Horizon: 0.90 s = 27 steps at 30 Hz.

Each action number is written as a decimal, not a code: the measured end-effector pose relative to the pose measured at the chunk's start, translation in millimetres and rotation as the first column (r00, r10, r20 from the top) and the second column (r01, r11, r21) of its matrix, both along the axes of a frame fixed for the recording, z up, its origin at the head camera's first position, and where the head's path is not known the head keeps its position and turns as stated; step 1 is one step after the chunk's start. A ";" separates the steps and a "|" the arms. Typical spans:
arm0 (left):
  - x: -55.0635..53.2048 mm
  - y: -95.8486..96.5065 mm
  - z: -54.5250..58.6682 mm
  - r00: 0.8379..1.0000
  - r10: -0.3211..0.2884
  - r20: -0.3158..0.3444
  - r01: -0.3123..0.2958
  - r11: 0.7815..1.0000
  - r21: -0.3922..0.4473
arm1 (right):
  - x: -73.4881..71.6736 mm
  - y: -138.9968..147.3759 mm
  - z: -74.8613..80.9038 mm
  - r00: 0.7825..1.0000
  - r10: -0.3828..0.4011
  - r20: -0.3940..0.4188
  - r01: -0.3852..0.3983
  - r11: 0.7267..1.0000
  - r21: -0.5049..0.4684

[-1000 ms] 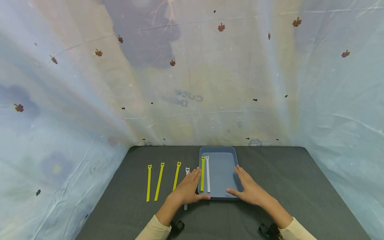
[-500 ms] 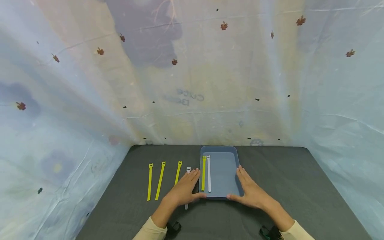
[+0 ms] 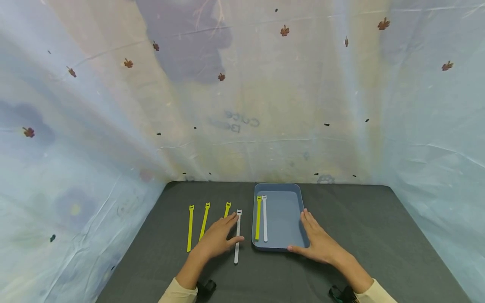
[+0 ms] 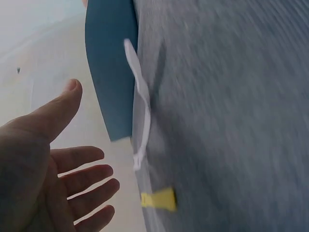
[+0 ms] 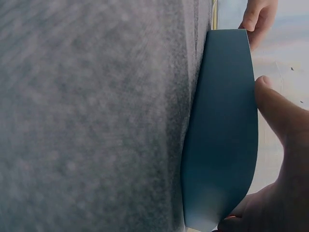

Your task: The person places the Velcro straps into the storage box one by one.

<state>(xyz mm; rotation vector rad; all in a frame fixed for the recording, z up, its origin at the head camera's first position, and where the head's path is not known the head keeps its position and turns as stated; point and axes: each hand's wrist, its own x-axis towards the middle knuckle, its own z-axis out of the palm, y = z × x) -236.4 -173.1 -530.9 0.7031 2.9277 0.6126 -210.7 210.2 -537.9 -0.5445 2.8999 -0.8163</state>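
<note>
Straight fingers and a spread thumb show on my left hand (image 3: 216, 238), which holds nothing. It hovers left of a white cable strap (image 3: 237, 253) on the table and overlaps a yellow cable strap (image 3: 227, 208) in the head view. Two more yellow straps lie further left, one at the outer end (image 3: 190, 229). My right hand (image 3: 319, 242) rests against the near right corner of a blue-grey tray (image 3: 284, 219), thumb at the near rim, straight fingers along the right side. Inside the tray, a yellow strap (image 3: 258, 219) and a white strap (image 3: 265, 221) lie side by side at the left.
Dark grey cloth covers the table (image 3: 363, 219). A patterned curtain (image 3: 265, 155) hangs right behind its far edge and along both sides. The tray stands close to that far edge, its wall (image 5: 222, 111) rising above the cloth.
My left hand has let go of the tray's left side and moved left over the loose straps, uncovering the white one. The right hand stays at the tray.
</note>
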 end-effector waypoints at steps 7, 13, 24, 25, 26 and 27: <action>-1.8 -22.8 1.0 0.994 0.107 -0.008 -0.107 0.994 0.024 | 0.7 -0.1 0.8 1.000 -0.005 0.002 0.005 1.000 0.008; -4.1 -43.7 2.8 0.982 0.188 0.017 -0.189 0.978 0.091 | 0.5 -0.8 0.6 1.000 -0.003 0.007 0.003 1.000 0.002; -9.9 -78.3 -5.5 0.951 0.307 -0.022 -0.303 0.946 0.120 | 0.3 -0.8 -3.3 0.999 0.001 -0.033 0.000 1.000 0.016; -11.1 -81.8 -5.7 0.947 0.320 -0.019 -0.315 0.940 0.130 | 0.2 -0.9 -3.6 0.999 0.000 -0.041 0.000 1.000 0.021; -12.6 -85.6 -6.1 0.944 0.329 -0.016 -0.323 0.935 0.145 | 0.1 -1.1 -3.9 0.999 0.000 -0.048 0.001 1.000 0.024; -14.1 -89.4 -6.7 0.942 0.337 -0.011 -0.331 0.930 0.161 | 0.1 -1.4 -4.2 0.999 0.000 -0.054 0.002 1.000 0.030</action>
